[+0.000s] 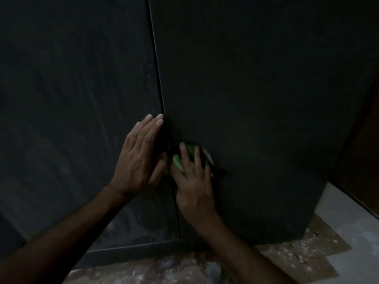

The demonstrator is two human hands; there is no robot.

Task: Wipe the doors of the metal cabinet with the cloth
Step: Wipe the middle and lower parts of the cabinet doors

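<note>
Pressing green cloth (178,163) flat on R door (256,99): R hand (194,181), fingers straight; L hand (141,158) flat, ungripping, on L door (71,99).

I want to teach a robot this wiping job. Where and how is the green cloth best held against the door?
Judging from this view, cover the bunched middle of the green cloth from the front, palm flat, as the right hand does with spread fingers. The cloth lies crumpled against the upright right door, so pressing straight into the panel should pin it. The left hand lies flat on the left door.
</note>
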